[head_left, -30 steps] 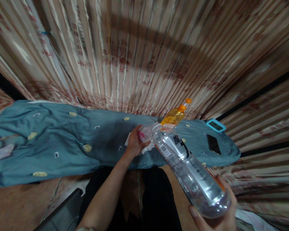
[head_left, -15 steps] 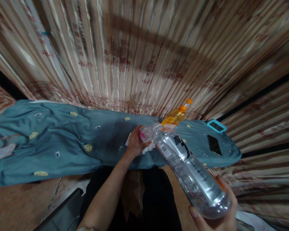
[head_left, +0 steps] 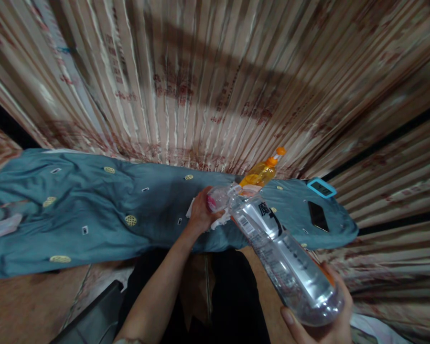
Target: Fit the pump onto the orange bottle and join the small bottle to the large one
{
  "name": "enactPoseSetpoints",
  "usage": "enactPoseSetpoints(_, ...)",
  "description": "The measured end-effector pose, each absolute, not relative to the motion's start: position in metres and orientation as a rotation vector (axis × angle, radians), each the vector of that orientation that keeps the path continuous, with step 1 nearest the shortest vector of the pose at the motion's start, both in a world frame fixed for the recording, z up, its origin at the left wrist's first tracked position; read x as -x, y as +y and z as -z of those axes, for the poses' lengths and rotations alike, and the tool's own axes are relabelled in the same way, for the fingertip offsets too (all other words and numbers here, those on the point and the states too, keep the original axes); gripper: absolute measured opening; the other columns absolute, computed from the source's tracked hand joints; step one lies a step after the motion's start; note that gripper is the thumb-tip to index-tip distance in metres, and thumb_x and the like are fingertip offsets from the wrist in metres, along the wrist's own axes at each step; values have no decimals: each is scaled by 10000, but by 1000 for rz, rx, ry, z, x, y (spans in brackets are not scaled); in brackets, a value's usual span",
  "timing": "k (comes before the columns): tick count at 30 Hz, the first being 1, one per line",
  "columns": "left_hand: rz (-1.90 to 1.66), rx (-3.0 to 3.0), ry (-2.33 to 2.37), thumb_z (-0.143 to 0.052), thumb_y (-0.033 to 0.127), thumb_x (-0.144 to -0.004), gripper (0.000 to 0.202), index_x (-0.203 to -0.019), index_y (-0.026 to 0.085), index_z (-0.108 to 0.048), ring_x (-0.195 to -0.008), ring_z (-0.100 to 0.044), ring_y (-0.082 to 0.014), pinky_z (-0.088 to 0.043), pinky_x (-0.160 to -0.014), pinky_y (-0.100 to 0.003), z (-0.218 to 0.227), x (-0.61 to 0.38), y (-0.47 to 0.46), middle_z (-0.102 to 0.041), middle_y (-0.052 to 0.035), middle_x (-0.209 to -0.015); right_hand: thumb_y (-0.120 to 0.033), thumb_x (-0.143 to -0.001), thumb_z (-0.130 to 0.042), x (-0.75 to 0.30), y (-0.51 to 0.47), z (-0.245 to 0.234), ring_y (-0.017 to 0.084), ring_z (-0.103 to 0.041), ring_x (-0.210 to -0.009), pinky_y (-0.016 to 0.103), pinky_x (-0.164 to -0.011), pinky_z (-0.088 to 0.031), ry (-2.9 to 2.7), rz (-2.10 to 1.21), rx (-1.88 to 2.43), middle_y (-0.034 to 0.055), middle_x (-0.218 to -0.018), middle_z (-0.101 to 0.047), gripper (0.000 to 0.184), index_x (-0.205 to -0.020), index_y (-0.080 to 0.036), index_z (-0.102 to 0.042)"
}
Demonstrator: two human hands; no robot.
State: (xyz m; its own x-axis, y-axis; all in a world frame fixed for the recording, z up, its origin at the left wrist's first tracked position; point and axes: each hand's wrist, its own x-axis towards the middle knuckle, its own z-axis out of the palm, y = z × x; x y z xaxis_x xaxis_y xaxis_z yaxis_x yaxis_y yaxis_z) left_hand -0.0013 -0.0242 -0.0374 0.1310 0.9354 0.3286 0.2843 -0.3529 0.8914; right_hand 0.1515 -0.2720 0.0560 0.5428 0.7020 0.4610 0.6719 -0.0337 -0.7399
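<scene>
My right hand (head_left: 329,315) is wrapped round the base of a large clear plastic bottle (head_left: 283,248) with a silver label. The bottle is tilted, its neck end pointing up and left. My left hand (head_left: 201,212) is closed round a small clear container (head_left: 220,197) with something pink at its end. The big bottle's neck end meets the small container; how the two join cannot be made out. White crumpled tissue (head_left: 222,220) shows beneath my left hand. Just behind the bottle stands an orange pump bottle (head_left: 260,174) with yellow-orange liquid.
A teal patterned cloth (head_left: 157,200) covers the long surface before me. A blue-framed digital timer (head_left: 321,188) and a dark phone (head_left: 318,216) lie at the right. Pale fabric (head_left: 3,225) lies at far left. A pleated curtain (head_left: 200,86) hangs close behind.
Both hands and the large bottle keep nearly the same position. The view has shifted very slightly.
</scene>
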Motion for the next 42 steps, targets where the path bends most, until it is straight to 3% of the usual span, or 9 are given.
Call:
enactPoseSetpoints(11,-1244,-1730,1173,-866,291,-625,797,-1330,187,-508,-1183,-635,-323,-495,-1062,-505,39,1,-25,-655,-128,-1267,-556,-747,-765,-152,-273,-56,407,-372,-1388,589,-1139,-308,-1146,-36,1757,193,-1447,-428,984,-1520,-136,-325)
enactPoseSetpoints(18,-1229,-1734,1166,-866,309,-621,805,-1331,179,-512,-1180,-643,-331,-503,-1052,-510,37,2,-24,-657,-142,-1278,-559,-744,-761,-150,-273,-56,422,-334,-1417,633,-1188,-165,-1124,-38,1755,196,-1406,-450,1001,-1531,-121,-325)
enactPoseSetpoints(27,-1240,-1748,1181,-866,292,-618,798,-1326,183,-514,-1183,-638,-330,-502,-1054,-511,37,2,-25,-656,-136,-1278,-551,-740,-770,-152,-273,-57,400,-385,-1384,594,-1146,-307,-1149,-42,1748,190,-1459,-419,983,-1515,-139,-328)
enactPoseSetpoints(42,-1245,-1762,1216,-872,274,-601,807,-1320,188,-514,-1175,-642,-327,-503,-1049,-510,39,0,-24,-659,-126,-1259,-511,-747,-775,-150,-272,-59,406,-316,-1431,629,-1202,-137,-1143,-44,1730,204,-1443,-418,1012,-1542,-102,-300)
